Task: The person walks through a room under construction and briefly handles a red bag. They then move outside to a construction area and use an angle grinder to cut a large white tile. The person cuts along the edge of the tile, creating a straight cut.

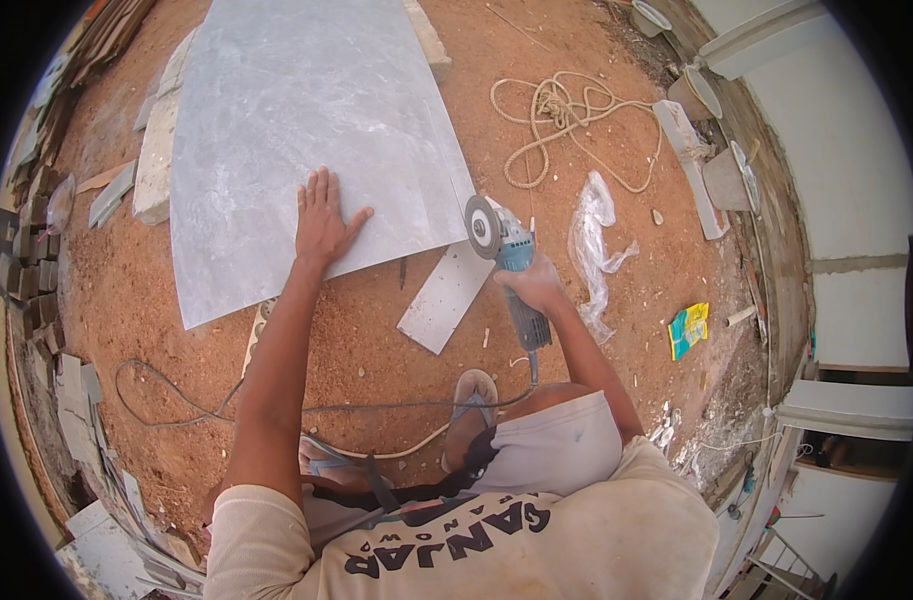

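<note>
My left hand (326, 225) lies flat on a large grey slab (276, 130), fingers stretched out and pointing away from me. In my right hand (536, 283) is a blue-green angle grinder (516, 250), gripped around its body. The grinder's round cutting disc (483, 227) stands at the slab's near right corner; I cannot tell whether it touches the edge. A narrow pale offcut (448, 298) lies on the ground below that corner, partly under the slab. From the grinder's rear a dark cord (396, 405) runs leftward past my feet.
Light blocks (159, 150) lie under the slab's left side. To the right are a tangled rope (556, 108), crumpled clear plastic (593, 240) and a yellow and teal packet (688, 331). Stacked bricks (26, 270) line the left edge. Buckets (728, 180) stand along the right wall.
</note>
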A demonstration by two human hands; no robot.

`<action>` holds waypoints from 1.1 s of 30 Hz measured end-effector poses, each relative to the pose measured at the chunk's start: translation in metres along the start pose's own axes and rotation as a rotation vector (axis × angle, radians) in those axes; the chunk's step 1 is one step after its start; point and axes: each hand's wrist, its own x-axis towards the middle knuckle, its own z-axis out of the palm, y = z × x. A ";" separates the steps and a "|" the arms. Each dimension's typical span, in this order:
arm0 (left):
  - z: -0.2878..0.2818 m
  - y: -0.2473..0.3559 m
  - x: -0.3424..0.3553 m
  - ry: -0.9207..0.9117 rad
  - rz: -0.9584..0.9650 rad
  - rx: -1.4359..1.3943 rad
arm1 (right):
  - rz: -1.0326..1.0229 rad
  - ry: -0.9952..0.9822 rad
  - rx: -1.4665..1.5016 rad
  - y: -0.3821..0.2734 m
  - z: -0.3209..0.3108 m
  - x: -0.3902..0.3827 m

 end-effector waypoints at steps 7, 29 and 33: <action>0.002 -0.001 0.000 0.005 0.003 0.009 | -0.007 -0.004 0.004 0.001 -0.001 -0.006; 0.001 0.000 0.000 -0.014 -0.002 0.015 | -0.029 -0.009 0.027 0.017 0.003 -0.010; 0.000 0.002 0.001 -0.012 0.002 0.010 | -0.003 -0.032 0.033 0.021 0.002 -0.004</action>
